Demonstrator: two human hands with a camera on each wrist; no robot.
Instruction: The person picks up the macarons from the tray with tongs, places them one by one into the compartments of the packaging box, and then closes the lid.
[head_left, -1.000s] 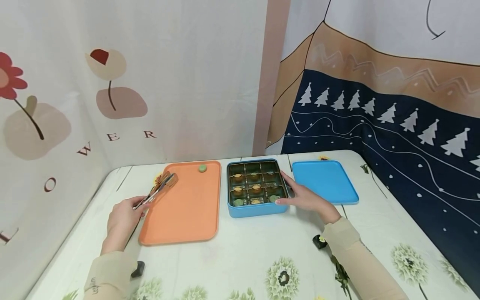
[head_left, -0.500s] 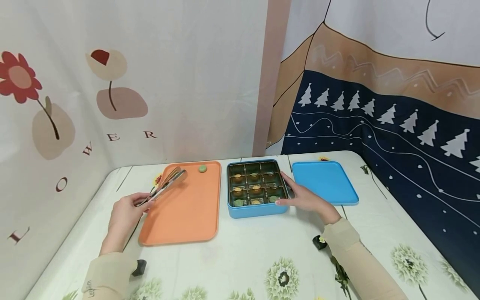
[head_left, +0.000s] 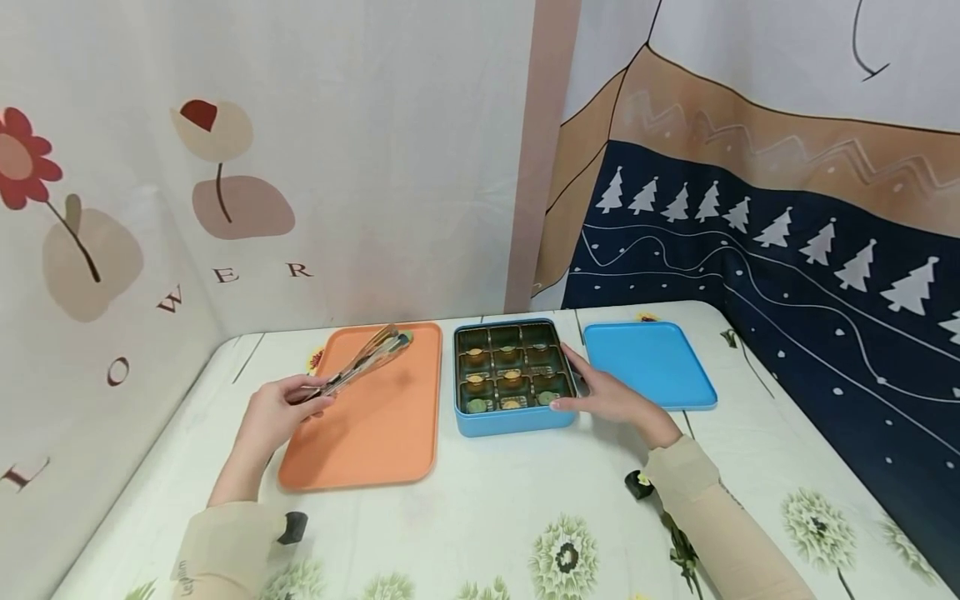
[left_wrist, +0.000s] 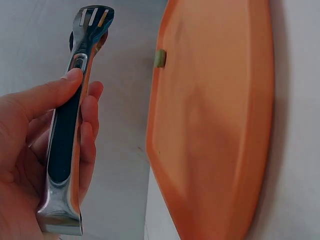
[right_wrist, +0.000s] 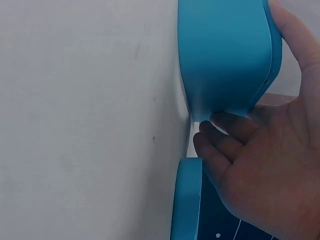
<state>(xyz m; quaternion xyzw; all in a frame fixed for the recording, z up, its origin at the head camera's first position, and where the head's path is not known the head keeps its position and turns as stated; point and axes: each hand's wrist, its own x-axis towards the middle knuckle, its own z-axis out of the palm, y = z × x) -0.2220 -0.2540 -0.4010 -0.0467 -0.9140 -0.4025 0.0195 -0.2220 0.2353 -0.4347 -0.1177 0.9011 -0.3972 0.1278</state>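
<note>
My left hand (head_left: 279, 414) grips a pair of metal tongs (head_left: 356, 367) with dark handle inlays, thumb along one arm in the left wrist view. The tongs slant over the orange tray (head_left: 360, 454). Their tips overlap a small green round piece (head_left: 408, 336) at the tray's far edge in the head view; in the left wrist view that piece (left_wrist: 160, 58) stands apart from them. My right hand (head_left: 611, 396) rests against the right side of the blue box (head_left: 517, 422), thumb at its front corner. Inside, a dark divided insert (head_left: 507, 337) holds several yellow and green round pieces.
A flat blue lid (head_left: 651, 367) lies right of the box, behind my right hand. The table is covered with a flower-print cloth (head_left: 480, 517). Printed curtains (head_left: 405, 167) stand along its back and sides.
My left hand has moved right and forward with the tongs, bringing their tips from the tray's left edge to the green piece. The right hand and box stay in place.
</note>
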